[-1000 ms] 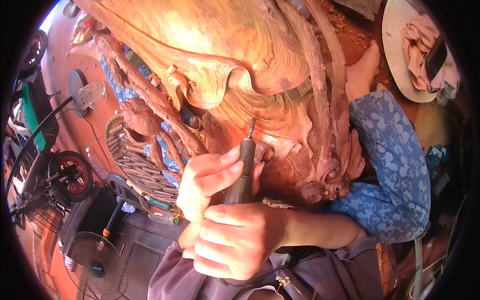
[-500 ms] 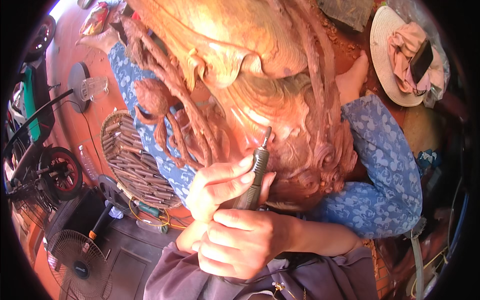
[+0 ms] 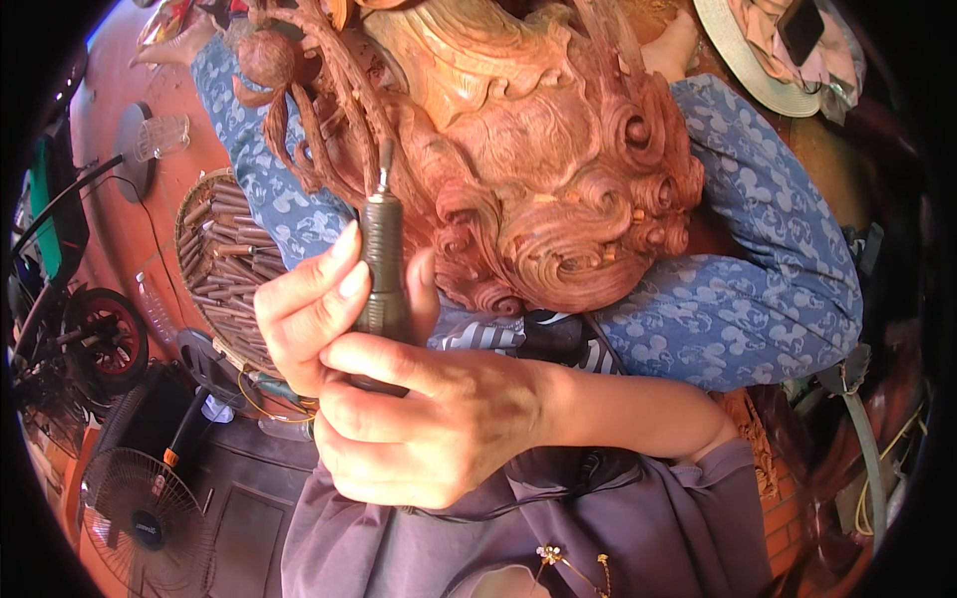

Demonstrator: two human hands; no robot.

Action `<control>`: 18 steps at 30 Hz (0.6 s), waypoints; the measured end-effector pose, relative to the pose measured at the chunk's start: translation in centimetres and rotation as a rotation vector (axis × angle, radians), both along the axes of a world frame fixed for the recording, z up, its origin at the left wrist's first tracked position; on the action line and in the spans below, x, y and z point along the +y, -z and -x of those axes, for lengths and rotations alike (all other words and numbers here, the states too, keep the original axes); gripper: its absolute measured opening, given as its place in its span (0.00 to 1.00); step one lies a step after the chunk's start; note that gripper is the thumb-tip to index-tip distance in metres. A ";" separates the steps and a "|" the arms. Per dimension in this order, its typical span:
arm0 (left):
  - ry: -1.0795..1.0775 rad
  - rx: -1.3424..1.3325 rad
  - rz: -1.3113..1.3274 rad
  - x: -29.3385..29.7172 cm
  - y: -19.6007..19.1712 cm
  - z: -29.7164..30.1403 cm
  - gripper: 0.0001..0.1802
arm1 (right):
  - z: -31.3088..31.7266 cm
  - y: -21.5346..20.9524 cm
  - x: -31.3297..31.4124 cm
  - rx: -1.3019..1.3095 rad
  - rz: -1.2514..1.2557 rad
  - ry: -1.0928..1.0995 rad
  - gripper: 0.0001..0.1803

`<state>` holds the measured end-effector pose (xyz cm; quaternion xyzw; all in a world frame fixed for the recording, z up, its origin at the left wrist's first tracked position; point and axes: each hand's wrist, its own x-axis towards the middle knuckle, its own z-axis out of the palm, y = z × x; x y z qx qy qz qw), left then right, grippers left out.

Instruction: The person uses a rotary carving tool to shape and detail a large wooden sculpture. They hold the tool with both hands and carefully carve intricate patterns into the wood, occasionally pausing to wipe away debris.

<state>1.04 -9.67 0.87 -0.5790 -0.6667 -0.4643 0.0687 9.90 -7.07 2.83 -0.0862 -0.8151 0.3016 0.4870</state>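
Note:
A large reddish wooden carving (image 3: 558, 189) with curls and thin tendrils lies between two legs in blue patterned trousers (image 3: 758, 269). Both hands grip a dark pen-shaped rotary tool (image 3: 381, 259), held upright. Its metal tip touches the carved tendrils at the upper left of the carving. My right hand (image 3: 429, 419) wraps the tool's lower end, forearm coming in from the right. Just above it, my left hand (image 3: 304, 309) pinches the tool's body with fingers and thumb. A purple garment (image 3: 598, 528) fills the bottom.
A round woven basket (image 3: 214, 259) full of wooden-handled chisels sits left of the hands. Lower left are a standing fan (image 3: 140, 508) and a red-rimmed wheel (image 3: 105, 339). A straw hat (image 3: 768, 70) holding cloth and a phone lies upper right. A grey hose (image 3: 869, 458) runs along the right.
The carving has shifted in view, bringing its curled end to the centre. Both hands and the tool have moved up and left, the tip passing from the curls to the thin tendrils.

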 end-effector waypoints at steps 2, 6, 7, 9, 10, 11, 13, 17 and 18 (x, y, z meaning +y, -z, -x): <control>-0.028 0.049 -0.016 -0.2 -0.1 0.1 0.23 | -0.1 0.1 -0.6 0.018 0.012 0.011 0.08; -0.067 0.150 -0.032 -0.2 -0.1 0.2 0.22 | -0.3 0.3 -1.5 0.043 0.038 0.018 0.08; -0.062 0.170 -0.041 -0.2 0.0 0.3 0.22 | -0.3 0.4 -1.6 0.036 0.023 0.032 0.09; -0.047 0.147 -0.077 -0.2 0.1 0.3 0.22 | -0.5 0.3 -1.8 0.012 0.005 0.031 0.09; -0.042 0.139 -0.099 -0.3 0.2 0.3 0.22 | -0.5 0.2 -1.9 0.006 -0.019 0.047 0.09; -0.028 0.118 -0.106 -0.4 0.2 0.3 0.22 | -0.5 0.1 -1.9 0.004 -0.034 0.065 0.08; -0.012 0.082 -0.111 -0.6 0.3 0.3 0.23 | -0.5 -0.2 -1.8 0.003 -0.046 0.057 0.08; 0.090 -0.091 -0.140 -0.2 1.0 0.0 0.25 | 0.2 -0.8 -0.6 0.056 -0.056 -0.031 0.08; 0.112 -0.169 -0.159 0.3 1.5 0.0 0.25 | 0.4 -0.7 0.1 0.043 -0.078 -0.092 0.08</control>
